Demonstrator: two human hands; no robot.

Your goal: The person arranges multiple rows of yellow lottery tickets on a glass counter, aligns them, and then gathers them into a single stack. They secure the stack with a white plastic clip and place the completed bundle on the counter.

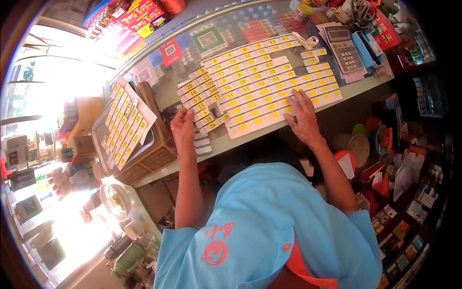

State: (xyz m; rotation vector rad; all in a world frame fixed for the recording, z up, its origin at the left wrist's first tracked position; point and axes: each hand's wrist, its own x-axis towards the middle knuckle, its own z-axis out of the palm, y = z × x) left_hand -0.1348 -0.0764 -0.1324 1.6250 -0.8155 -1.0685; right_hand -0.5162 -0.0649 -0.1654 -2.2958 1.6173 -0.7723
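Observation:
My left hand is at the left edge of a column of cut paper price labels. Its thumb and fingertips are close together at one label; whether they pinch it is unclear. Spread fingers of my right hand touch the right part of a wide sheet of label strips with yellow boxes. More label rows cover the sheet's upper part, and a large metal clip lies at its top right. Short label pieces rest below the clip. All this is on a glass-topped counter.
A metal tray on a wooden box holds another label sheet at left. A calculator, a blue box and scissors are at right. A small tub and printed code cards are farther back.

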